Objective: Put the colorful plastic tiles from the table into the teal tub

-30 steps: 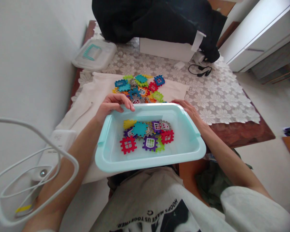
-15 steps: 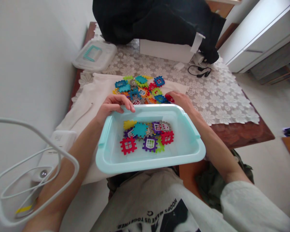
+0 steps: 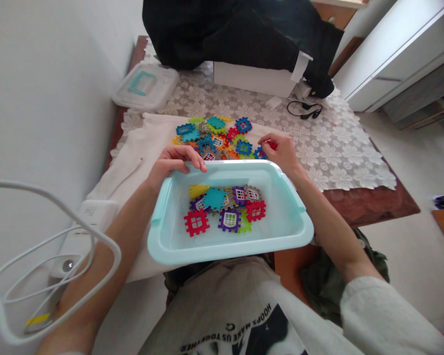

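A pale turquoise tub (image 3: 292,229) rests against my lap at the table's near edge, with several coloured toothed puzzle tiles (image 3: 225,207) in it. My left hand (image 3: 172,163) grips the tub's far left rim, fingers curled over it. My right hand (image 3: 281,150) is just past the tub's far right corner, fingers pinched on a red tile (image 3: 270,144). Beside that hand, a heap of loose tiles (image 3: 216,135) in many colours lies on a white cloth (image 3: 140,143).
A clear lid with a turquoise handle (image 3: 145,86) sits at the table's far left. A white box (image 3: 255,79) and a black garment (image 3: 237,29) fill the back. A black cable (image 3: 305,109) lies on the lace tablecloth (image 3: 340,153). White cords (image 3: 52,246) hang at left.
My right hand left the tub's right rim, reached forward to the tile heap and closed on a red tile. The left hand and the tub stayed put.
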Demonstrator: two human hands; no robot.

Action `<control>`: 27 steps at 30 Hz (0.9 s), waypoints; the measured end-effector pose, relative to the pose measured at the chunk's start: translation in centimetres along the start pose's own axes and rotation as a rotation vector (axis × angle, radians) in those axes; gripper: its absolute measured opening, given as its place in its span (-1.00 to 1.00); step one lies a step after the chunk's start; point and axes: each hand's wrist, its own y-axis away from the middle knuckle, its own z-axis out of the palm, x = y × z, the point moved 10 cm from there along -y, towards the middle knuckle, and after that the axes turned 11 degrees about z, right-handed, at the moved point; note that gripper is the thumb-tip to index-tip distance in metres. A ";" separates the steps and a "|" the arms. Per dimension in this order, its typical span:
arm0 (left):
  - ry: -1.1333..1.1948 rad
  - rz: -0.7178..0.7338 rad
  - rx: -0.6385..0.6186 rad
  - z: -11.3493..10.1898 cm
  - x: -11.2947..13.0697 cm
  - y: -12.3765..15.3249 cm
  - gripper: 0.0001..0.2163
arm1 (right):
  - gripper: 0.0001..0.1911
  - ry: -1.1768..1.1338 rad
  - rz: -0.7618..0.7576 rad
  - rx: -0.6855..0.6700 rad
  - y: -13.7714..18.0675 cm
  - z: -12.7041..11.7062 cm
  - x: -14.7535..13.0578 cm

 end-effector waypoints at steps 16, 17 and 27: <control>0.005 -0.012 0.018 -0.2 -0.1 0.3 -0.95 | -0.68 -0.538 -0.556 -0.377 6.1 -4.2 -17.4; 0.007 -0.014 0.022 -0.2 -0.1 0.3 -0.95 | -0.65 -0.547 -0.589 -0.438 6.4 -3.8 -18.0; 0.006 -0.016 0.020 0.4 0.5 0.3 -0.95 | -0.54 -0.706 -0.654 -0.672 7.6 -2.0 -21.0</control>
